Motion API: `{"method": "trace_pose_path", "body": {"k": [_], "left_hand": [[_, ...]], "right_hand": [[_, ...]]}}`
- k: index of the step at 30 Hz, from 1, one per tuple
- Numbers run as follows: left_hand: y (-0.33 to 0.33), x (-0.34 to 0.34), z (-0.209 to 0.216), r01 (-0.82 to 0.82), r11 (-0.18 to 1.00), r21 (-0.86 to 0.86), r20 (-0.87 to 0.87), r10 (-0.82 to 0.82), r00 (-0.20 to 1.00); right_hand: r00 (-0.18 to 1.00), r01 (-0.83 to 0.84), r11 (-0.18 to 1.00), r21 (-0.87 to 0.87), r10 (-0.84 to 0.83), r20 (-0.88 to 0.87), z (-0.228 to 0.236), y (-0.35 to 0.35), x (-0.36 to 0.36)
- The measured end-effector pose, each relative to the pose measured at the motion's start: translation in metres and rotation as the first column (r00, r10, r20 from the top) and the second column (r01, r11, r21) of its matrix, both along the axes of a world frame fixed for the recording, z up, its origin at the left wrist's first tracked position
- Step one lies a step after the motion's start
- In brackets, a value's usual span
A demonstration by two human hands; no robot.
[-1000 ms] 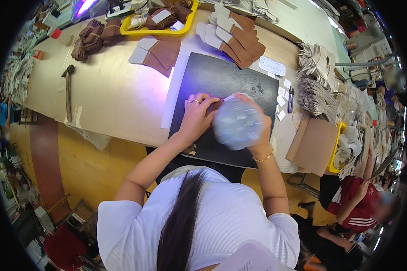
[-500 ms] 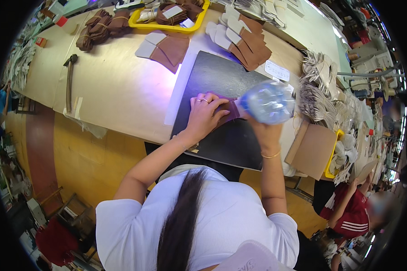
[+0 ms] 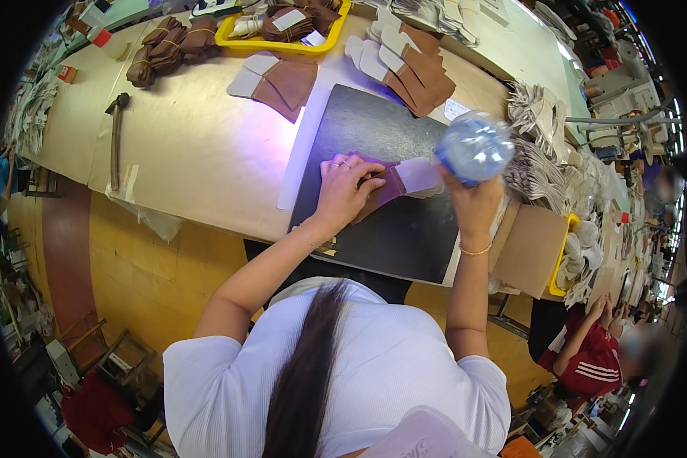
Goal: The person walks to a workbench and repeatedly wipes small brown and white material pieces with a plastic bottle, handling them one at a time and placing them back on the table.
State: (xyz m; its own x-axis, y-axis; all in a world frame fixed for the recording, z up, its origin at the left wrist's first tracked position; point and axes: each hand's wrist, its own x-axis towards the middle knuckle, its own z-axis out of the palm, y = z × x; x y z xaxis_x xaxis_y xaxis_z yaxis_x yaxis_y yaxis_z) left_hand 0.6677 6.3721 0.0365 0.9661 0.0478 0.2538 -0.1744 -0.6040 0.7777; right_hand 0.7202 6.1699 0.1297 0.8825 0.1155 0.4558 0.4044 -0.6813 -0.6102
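Observation:
On the black board [image 3: 366, 114], a small stack of brown-and-white cut pieces [image 3: 418, 175] lies with its pale rounded ends toward the right. My left hand [image 3: 343, 187] has its fingers curled over the brown part, holding the stack against the board. In my right hand [image 3: 473, 202] is a clear bluish plastic bottle [image 3: 475, 145], gripped and raised over the board's right side; it is somewhat blurred. Similar pieces lie fanned beyond the board, one group [image 3: 278, 82] at its far left and another [image 3: 416, 72] at its far edge.
A hammer [image 3: 117, 141] lies on the table at left. Brown bundles [image 3: 172, 47] and a yellow tray [image 3: 282, 47] are at the back. Pale bundles [image 3: 538, 172] and a cardboard piece [image 3: 533, 248] sit at right. A person in a red shirt [image 3: 588, 351] is farther right.
My right hand and the bottle have moved right and up, away from the stack, so its pale ends now show. My left hand stays in nearly the same place.

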Motion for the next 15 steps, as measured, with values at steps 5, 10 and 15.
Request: {"method": "trace_pose_path", "body": {"k": [5,10,15], "left_hand": [[0.002,0.002,0.003,0.019,0.999,-0.048,-0.036,-0.02,0.999],[0.001,0.003,0.005,0.016,0.998,-0.065,-0.036,-0.018,0.999],[0.005,0.003,0.007,0.029,0.996,-0.088,-0.105,-0.038,0.994]], "right_hand": [[0.978,-0.184,0.982,0.045,0.178,0.104,0.0,0.033,-0.01],[0.987,-0.131,0.991,0.003,0.13,-0.09,-0.012,0.032,-0.005],[0.992,0.123,0.991,0.045,-0.123,0.004,0.002,-0.006,0.003]]}}
